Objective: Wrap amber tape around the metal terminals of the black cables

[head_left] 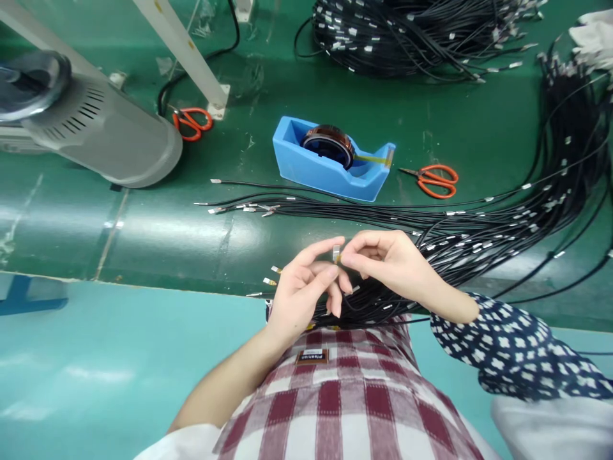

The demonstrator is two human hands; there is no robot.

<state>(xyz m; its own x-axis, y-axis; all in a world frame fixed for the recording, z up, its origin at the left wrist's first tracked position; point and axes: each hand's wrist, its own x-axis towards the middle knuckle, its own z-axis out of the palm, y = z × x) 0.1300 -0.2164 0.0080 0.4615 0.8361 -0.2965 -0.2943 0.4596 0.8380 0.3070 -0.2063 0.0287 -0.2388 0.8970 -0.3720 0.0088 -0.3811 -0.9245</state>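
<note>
Close to my body, over the bench's front edge, both hands meet at a small silvery connector on a cable end. My left hand is closed around the cable end, its index finger and thumb on either side of the connector. My right hand pinches at the connector's right side, where a bit of amber tape shows. The fingers hide most of the cable end. Below the hands, a bundle of black cables hangs over my lap, and taped cable ends stick out left of my left hand.
A blue tape dispenser with an amber roll stands behind my hands. Orange-handled scissors lie right of it, another pair of scissors beside a grey machine. Coiled black cables lie at the back; more cables spread at right.
</note>
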